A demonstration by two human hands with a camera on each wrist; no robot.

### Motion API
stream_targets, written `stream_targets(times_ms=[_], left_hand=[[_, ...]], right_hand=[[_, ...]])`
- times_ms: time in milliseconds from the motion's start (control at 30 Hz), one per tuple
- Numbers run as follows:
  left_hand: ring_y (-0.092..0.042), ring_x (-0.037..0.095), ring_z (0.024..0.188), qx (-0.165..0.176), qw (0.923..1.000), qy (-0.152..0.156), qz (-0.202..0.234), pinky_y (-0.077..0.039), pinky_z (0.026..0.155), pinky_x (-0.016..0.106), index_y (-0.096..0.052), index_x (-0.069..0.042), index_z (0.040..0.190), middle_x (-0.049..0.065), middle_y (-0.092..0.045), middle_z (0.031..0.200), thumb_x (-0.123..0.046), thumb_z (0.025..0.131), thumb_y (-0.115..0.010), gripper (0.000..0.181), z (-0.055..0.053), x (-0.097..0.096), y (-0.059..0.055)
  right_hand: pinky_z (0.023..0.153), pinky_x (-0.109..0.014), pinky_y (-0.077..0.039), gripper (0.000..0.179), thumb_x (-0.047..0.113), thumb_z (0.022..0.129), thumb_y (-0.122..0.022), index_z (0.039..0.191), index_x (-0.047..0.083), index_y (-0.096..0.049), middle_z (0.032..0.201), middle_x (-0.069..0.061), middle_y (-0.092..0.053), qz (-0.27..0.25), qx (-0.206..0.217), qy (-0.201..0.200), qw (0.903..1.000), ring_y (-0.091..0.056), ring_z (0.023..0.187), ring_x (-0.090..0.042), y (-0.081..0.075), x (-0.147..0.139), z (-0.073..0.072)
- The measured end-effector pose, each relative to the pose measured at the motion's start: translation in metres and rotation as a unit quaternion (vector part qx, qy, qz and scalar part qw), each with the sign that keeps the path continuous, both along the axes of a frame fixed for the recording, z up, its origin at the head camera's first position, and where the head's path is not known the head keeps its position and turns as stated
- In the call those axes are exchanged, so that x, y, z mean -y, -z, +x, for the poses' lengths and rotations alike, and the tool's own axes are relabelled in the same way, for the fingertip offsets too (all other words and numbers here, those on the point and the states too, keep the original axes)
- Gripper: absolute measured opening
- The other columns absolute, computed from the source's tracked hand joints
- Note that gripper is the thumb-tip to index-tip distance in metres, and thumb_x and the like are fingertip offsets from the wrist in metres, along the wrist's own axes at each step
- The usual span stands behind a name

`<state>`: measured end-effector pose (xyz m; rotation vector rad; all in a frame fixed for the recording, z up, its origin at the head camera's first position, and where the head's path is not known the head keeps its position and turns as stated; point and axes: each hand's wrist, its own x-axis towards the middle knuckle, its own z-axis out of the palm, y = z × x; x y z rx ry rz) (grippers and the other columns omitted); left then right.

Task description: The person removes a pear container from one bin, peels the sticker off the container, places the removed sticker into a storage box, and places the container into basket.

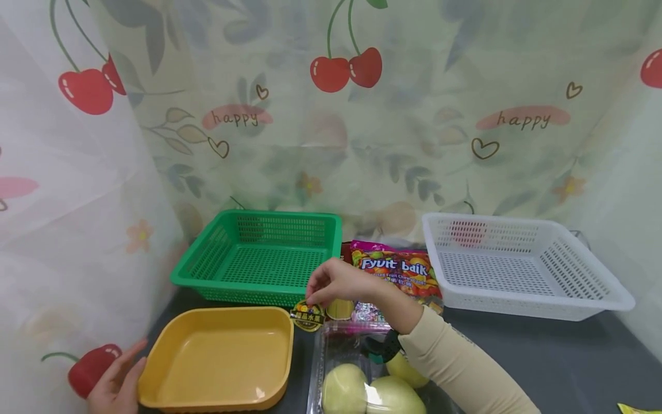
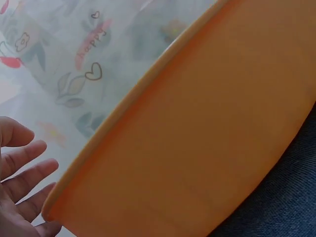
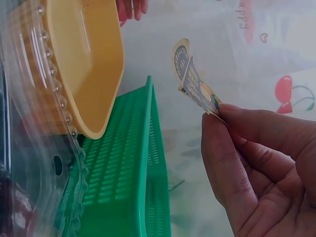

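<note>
Far off at my screen, in the head view, I saw the right grip (image 1: 343,282) pinching a small round label (image 1: 308,316). The label was just in front of the green basket (image 1: 284,214), near a corner of the yellow tray (image 1: 217,313). It looked very light and thin, so I thought a soft pinch at its edge was best. A hard squeeze might crease it. Its gold writing looked like 精品水果, but the first sign was hard to read. The candy bag (image 1: 395,265) behind the right grip said "Fyuit baik", with small words about fruit chews. The cloth (image 1: 393,155) said "happy" two times.

In the left wrist view, the left grip (image 2: 24,192) had its fingers spread, right by the tray's rim. I could not tell if they pressed on it. "Happy" was on the cloth there too.

In the right wrist view, thumb and finger held one end of the label, and the rest stuck up in the air. It looked bent, so I guessed it was floppy. I could not tell if its back was sticky. Its small print was too blurry to read.
</note>
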<state>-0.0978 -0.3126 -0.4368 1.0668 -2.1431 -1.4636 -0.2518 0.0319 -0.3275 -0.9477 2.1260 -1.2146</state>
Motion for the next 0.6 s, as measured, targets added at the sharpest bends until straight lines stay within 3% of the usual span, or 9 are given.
stream_targets(times_ms=[100, 233, 367, 600], left_hand=[[-0.049, 0.013, 0.114, -0.005, 0.9997, 0.003, 0.024, -0.045, 0.071, 0.001, -0.045, -0.018, 0.138, 0.005, -0.046, 0.143, -0.038, 0.097, -0.044, 0.046, -0.001, -0.003, 0.001], [-0.049, 0.002, 0.103, -0.007, 0.9994, 0.016, 0.029, -0.042, 0.065, -0.002, -0.045, -0.015, 0.137, 0.008, -0.046, 0.143, -0.035, 0.098, -0.042, 0.045, -0.004, -0.006, 0.001], [-0.050, 0.001, 0.103, -0.003, 0.9997, 0.014, 0.021, -0.042, 0.070, -0.001, -0.047, -0.014, 0.136, 0.009, -0.047, 0.142, -0.035, 0.098, -0.042, 0.044, -0.005, -0.006, 0.002], [-0.049, 0.015, 0.116, 0.003, 0.9990, 0.013, 0.043, -0.042, 0.083, 0.011, -0.045, -0.015, 0.137, 0.008, -0.045, 0.144, -0.035, 0.098, -0.042, 0.044, -0.006, -0.005, 0.007]], right_hand=[[0.072, -0.035, -0.058, 0.011, 0.008, 0.085, -0.065, 0.089, -0.001, -0.068, 0.081, -0.009, -0.069, 0.000, 0.000, -0.004, 1.0000, -0.062, 0.067, -0.012, 0.000, 0.003, -0.001], [0.072, -0.035, -0.058, 0.010, 0.008, 0.085, -0.065, 0.089, -0.001, -0.068, 0.083, -0.010, -0.070, 0.000, -0.002, -0.004, 1.0000, -0.062, 0.066, -0.010, 0.000, 0.007, -0.002], [0.071, -0.031, -0.058, 0.010, 0.008, 0.085, -0.065, 0.089, -0.001, -0.068, 0.082, -0.010, -0.070, 0.000, -0.003, -0.008, 1.0000, -0.061, 0.067, -0.010, -0.001, 0.012, -0.003], [0.074, -0.036, -0.058, 0.010, 0.007, 0.085, -0.065, 0.089, -0.001, -0.068, 0.083, -0.010, -0.070, 0.003, 0.008, -0.014, 0.9999, -0.062, 0.066, -0.010, -0.001, 0.023, -0.004]])
